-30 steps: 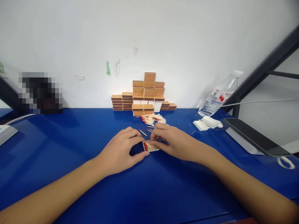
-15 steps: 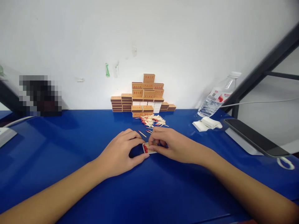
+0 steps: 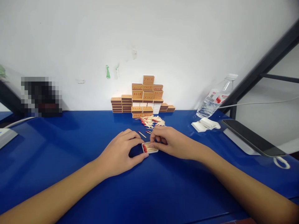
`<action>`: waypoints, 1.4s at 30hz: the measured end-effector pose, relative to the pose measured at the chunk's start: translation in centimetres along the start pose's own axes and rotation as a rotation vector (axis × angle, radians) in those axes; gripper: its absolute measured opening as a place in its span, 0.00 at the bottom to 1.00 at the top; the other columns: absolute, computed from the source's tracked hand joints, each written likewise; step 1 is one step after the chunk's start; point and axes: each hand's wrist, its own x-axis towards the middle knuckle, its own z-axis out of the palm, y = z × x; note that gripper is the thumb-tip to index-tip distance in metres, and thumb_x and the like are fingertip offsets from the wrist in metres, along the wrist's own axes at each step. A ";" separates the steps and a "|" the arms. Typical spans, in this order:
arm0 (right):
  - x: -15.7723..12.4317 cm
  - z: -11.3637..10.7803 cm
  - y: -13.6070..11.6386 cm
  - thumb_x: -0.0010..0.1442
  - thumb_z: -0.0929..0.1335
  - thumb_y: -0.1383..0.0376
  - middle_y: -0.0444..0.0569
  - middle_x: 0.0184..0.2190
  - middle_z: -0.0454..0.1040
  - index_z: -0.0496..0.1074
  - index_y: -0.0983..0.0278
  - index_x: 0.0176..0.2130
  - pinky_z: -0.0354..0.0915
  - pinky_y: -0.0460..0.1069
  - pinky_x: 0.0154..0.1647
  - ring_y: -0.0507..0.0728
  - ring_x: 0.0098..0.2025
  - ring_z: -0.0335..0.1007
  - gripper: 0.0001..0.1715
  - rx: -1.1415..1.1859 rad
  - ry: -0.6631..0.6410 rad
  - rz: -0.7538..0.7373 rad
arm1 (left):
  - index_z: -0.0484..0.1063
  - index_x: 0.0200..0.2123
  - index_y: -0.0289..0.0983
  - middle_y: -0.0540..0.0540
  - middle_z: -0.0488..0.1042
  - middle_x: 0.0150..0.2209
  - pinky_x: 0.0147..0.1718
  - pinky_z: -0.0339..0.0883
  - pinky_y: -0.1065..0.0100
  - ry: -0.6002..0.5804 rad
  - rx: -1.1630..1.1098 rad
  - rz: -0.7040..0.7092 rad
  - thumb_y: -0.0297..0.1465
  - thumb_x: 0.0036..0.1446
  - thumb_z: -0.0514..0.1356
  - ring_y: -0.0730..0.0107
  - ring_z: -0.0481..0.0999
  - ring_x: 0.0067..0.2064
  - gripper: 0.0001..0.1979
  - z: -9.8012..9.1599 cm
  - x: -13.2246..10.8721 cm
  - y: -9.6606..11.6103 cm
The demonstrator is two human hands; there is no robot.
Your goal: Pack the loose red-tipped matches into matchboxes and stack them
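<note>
A small white matchbox tray (image 3: pixel 153 151) holding red-headed matches lies on the blue table. My left hand (image 3: pixel 122 153) grips its left end between thumb and index finger. Over the tray's right part is my right hand (image 3: pixel 169 141), its fingers curled and thumb and index finger close together at the matches; whether a match is between them is hidden. A loose pile of matches (image 3: pixel 149 121) lies beyond my hands, and a few single matches (image 3: pixel 142 134) are nearer. Behind the pile rises a stack of orange-brown matchboxes (image 3: pixel 148 95) against the wall.
On the right are a water bottle (image 3: pixel 211 101), a white object (image 3: pixel 204 124) and a phone (image 3: pixel 253 137) on a white stand. At the left edge sits a white device (image 3: pixel 7 137), with a pixelated dark object (image 3: pixel 46 96) behind it.
My right hand has shifted slightly up and to the right, uncovering more of the tray and its matches. My left hand has stayed at the tray's left end.
</note>
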 end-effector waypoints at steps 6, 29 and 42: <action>0.0 0.1 0.0 0.68 0.71 0.67 0.42 0.32 0.70 0.73 0.62 0.37 0.58 0.48 0.35 0.52 0.33 0.62 0.05 0.005 -0.019 -0.010 | 0.79 0.47 0.39 0.44 0.79 0.46 0.50 0.73 0.52 -0.012 0.002 -0.005 0.37 0.65 0.66 0.58 0.75 0.48 0.10 0.0 0.1 0.0; 1.1 1.0 2.7 0.71 0.68 0.63 0.49 0.37 0.73 0.71 0.63 0.37 0.62 0.51 0.40 0.56 0.37 0.68 0.09 -0.155 0.129 0.285 | 0.80 0.46 0.40 0.44 0.79 0.46 0.51 0.73 0.52 -0.018 -0.003 -0.021 0.38 0.65 0.66 0.57 0.76 0.48 0.11 -0.1 0.0 0.1; 0.0 0.0 -0.9 0.74 0.65 0.68 0.48 0.43 0.72 0.69 0.63 0.40 0.62 0.50 0.41 0.54 0.40 0.68 0.07 -0.054 -0.090 0.077 | 0.80 0.47 0.40 0.44 0.79 0.46 0.51 0.73 0.52 0.008 0.022 -0.052 0.38 0.64 0.67 0.57 0.76 0.49 0.11 -0.2 0.0 0.0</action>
